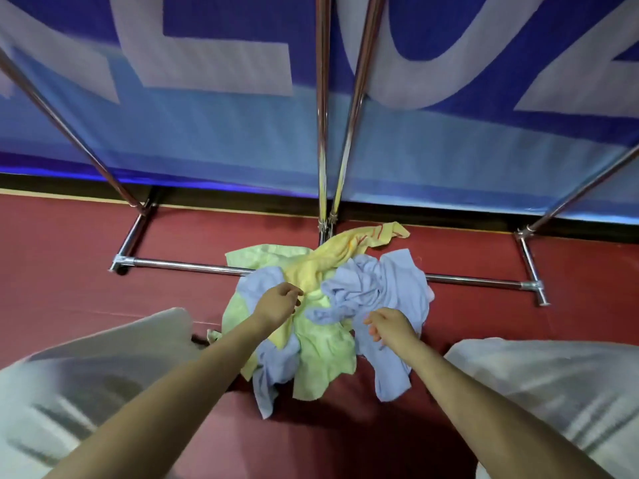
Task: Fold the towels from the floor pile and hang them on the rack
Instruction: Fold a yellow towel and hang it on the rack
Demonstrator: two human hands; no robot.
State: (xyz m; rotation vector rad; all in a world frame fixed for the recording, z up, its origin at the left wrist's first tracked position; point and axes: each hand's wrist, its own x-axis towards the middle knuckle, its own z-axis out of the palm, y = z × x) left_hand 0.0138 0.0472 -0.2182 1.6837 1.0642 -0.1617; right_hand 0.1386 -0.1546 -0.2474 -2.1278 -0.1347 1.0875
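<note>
Towel pile [325,312] on red floor [69,288], partly over rack [193,267] base bar; yellow, green, pale blue pieces tangled. Your arms both extended forward and down, forearms converging on pile. Your left hand [276,304] over yellow towel [328,257], fingers loosely curled, grip on fabric unclear. Your right hand [389,324] over pale blue towel [373,285], fingers curled, contact also unclear. Blue banner [207,140] behind rack.

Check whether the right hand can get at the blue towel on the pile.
Probably yes: the right hand hovers right over the blue towel, which lies on top with nothing covering it.
</note>
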